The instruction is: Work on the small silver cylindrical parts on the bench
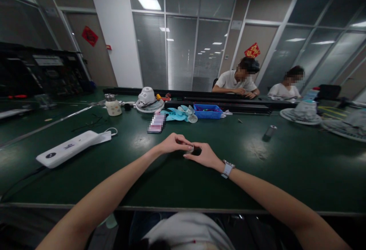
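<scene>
Green tabletop (160,189), left hand (172,144) and right hand (206,155) partly closed, fingertips pinching small pale object (188,150), long axis and direction unclear

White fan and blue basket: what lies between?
Light-blue fan blades beside the blue basket, small yellow and red items by the white fan; head view.

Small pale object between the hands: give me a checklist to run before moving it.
1. Left hand at the small pale object: ok.
2. Right hand at it too: ok.
3. Object in full view: not ok, fingers cover part of it.
4. Object lifted off the green table: cannot tell.
5. Metallic cylinder apart from both hands: ok.
6. White device apart from the left forearm: ok.
</scene>
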